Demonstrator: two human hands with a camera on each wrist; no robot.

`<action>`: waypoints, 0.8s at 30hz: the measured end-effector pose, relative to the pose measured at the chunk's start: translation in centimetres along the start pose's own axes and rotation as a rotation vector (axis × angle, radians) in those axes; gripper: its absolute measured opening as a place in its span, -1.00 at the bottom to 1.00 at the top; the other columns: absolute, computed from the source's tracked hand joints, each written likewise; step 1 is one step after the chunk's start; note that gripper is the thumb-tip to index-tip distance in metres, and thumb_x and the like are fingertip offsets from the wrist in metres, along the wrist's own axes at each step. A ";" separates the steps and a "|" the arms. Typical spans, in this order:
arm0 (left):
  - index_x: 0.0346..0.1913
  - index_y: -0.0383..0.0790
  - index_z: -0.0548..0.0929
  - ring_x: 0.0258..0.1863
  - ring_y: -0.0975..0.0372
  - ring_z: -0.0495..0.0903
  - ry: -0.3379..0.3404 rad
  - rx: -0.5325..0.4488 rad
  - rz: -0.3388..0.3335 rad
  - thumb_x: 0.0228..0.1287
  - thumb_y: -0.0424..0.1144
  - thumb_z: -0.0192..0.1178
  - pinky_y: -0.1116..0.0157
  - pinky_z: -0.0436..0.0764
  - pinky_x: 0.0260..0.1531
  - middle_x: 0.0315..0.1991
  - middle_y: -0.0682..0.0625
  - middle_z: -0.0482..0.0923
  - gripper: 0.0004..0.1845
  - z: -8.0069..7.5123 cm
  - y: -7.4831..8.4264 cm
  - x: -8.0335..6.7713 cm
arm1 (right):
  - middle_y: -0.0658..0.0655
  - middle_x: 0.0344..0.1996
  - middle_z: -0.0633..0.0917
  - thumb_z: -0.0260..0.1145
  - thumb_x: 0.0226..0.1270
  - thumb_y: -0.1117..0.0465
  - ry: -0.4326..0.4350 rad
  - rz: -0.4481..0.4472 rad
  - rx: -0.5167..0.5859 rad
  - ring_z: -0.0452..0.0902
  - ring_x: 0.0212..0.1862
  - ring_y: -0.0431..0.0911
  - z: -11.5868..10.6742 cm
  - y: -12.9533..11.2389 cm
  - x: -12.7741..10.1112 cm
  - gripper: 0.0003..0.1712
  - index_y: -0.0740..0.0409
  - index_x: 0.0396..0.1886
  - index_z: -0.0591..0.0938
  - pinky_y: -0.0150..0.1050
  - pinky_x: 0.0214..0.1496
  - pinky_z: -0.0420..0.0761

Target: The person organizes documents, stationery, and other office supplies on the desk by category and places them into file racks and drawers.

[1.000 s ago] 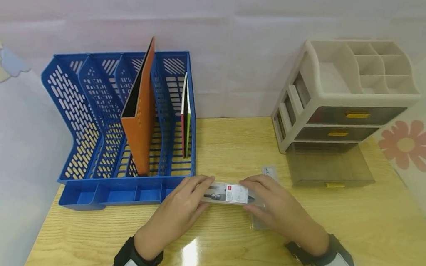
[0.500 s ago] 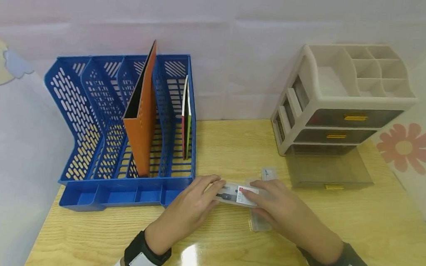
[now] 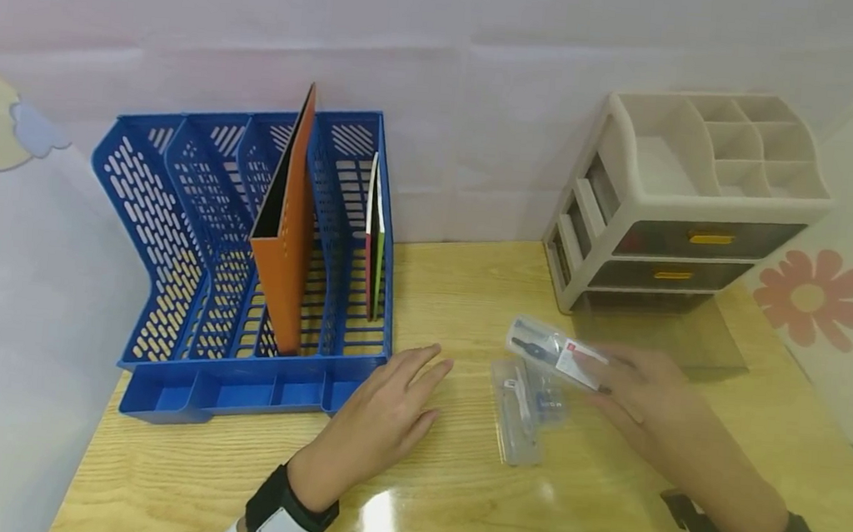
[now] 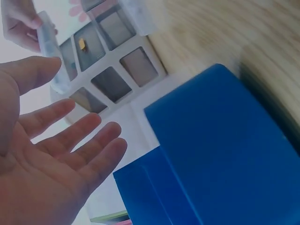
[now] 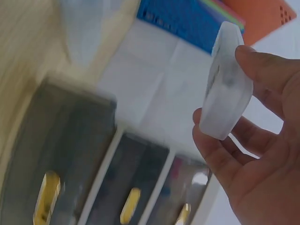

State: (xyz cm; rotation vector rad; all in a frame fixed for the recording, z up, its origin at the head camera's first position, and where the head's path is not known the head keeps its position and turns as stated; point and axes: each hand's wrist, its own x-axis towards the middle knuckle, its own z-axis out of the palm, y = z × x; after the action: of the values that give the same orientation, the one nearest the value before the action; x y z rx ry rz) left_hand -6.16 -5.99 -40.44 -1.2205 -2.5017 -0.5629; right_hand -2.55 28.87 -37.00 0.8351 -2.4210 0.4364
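My right hand (image 3: 645, 392) grips a clear plastic case (image 3: 538, 347) by one end, thumb on one side and fingers on the other. Through its wall show a dark slim tool and a white label with a red mark. In the right wrist view, the same case (image 5: 228, 84) appears end-on and frosted. Below it on the table lie another clear case (image 3: 514, 419) with a white item inside and a clear pack (image 3: 550, 397) with blue print, partly overlapping. My left hand (image 3: 378, 408) holds nothing, its fingers spread beside the blue rack's front corner.
At left stands a blue file rack (image 3: 251, 386), with an orange folder (image 3: 280, 279) and thin booklets (image 3: 373, 253) upright in it. A white drawer unit (image 3: 718, 197) stands at back right. Its lowest drawer (image 3: 662, 335) is pulled out, behind my right hand.
My right hand has carried the clear case rightward, away from the left hand, toward the pulled-out drawer. The left hand has let go of the case. The items beneath are uncovered.
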 end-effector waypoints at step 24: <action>0.44 -0.11 0.48 0.46 -0.10 0.41 -0.235 0.196 0.155 0.40 0.13 0.28 -0.01 0.50 0.40 0.49 -0.19 0.37 -0.33 2.1 0.8 -1.0 | 0.10 -0.53 0.65 0.54 0.09 0.34 -0.361 0.285 -0.216 0.55 -0.46 0.00 -3.1 8.9 -1.4 -0.64 0.22 -0.08 0.70 0.01 -0.51 0.57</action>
State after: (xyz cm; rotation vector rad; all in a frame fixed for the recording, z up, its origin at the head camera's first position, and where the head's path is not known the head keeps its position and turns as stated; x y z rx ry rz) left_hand -5.19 -5.24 -42.49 -1.4582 -2.5434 -0.1383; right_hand -6.17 37.61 -36.42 0.5092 -2.8742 0.1280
